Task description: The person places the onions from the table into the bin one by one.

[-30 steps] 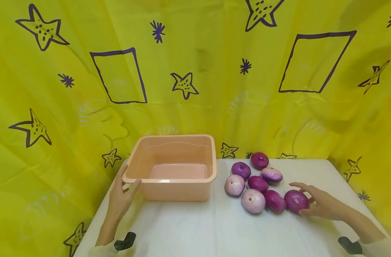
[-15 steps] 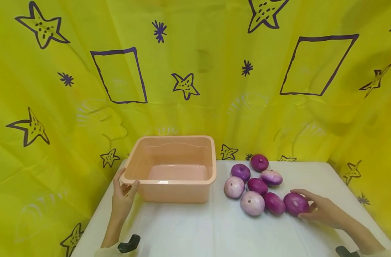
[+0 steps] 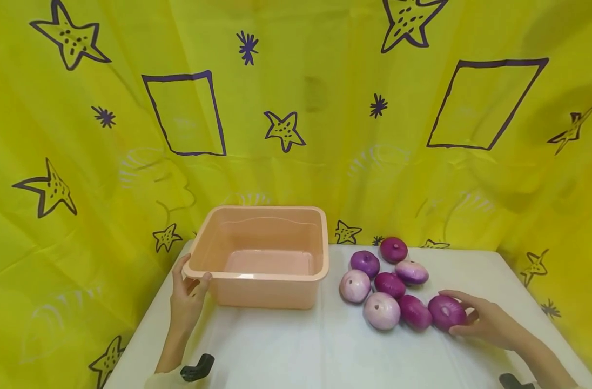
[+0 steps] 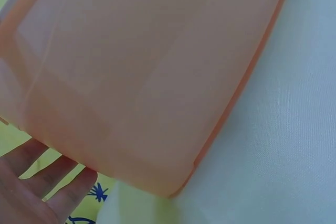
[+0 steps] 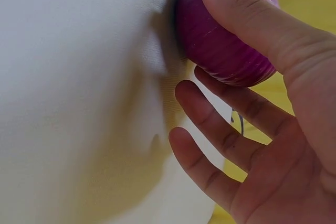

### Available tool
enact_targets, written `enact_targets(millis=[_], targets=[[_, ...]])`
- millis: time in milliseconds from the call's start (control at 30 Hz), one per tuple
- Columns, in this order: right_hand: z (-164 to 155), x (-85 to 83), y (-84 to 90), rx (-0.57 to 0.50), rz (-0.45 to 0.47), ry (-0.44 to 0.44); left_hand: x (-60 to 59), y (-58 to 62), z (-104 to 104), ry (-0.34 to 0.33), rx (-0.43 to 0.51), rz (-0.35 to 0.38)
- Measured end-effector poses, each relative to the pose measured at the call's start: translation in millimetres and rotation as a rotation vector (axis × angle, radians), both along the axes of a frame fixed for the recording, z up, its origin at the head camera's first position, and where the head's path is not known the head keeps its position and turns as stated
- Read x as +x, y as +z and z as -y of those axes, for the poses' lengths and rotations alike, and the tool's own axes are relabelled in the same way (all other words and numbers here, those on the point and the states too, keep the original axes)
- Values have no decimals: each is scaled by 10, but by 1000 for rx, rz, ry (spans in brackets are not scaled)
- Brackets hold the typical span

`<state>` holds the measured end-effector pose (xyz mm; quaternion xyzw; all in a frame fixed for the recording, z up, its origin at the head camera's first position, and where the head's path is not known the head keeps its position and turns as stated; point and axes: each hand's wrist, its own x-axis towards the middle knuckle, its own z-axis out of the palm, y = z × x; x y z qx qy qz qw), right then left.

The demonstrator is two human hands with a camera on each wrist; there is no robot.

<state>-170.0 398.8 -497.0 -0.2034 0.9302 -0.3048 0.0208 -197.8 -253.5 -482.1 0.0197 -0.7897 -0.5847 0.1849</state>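
On a clock face laid flat over the table, with the wearer at six, dark wrist straps (image 3: 197, 368) (image 3: 515, 381) sit nearest, at about seven and five. Ahead of them is bare white table (image 3: 276, 346).

At three o'clock, the right hand (image 3: 488, 324) pinches the outermost onion (image 3: 446, 312), magenta and glossy, with the thumb on its near side and the forefinger beyond; the right wrist view shows the other fingers spread and apart from it. This opposed hold probably keeps the round onion from rolling. It appears to rest on the table.

At nine, the left hand (image 3: 185, 305) grips the near left corner of a peach plastic basin (image 3: 264, 293), thumb in front, fingers against the side wall, likely to steady it. The basin stands upright at ten to eleven, its open top facing up and nothing visible inside.

Between basin and right hand, at one to two, seven more onions (image 3: 390, 284) cluster, pale pink to deep purple. A magenta one (image 3: 415, 312) touches the pinched onion's nine o'clock side, crowding it.

Farthest, at twelve, hangs a yellow curtain (image 3: 325, 65) with dark-outlined stars.
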Motion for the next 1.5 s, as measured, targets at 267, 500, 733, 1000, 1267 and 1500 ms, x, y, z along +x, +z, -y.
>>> enact_targets(millis=[267,500,733,1000,1267,1500], targets=[[5,-17,27,-4,-4,18,17,38,-50,0,38,8],[-72,-23,97,42,-4,41,23,8,-82,-25,51,-5],[-89,-143,396,34,-70,88,33,0,-81,-15,53,-3],[41,-381,903,14,-146,37,67,40,-75,-19,48,-8],[235,-638,1445,-4,-153,-9,78,42,-75,5,61,-25],[289,-796,1699,1,-206,-43,86,40,-73,-8,61,-31]])
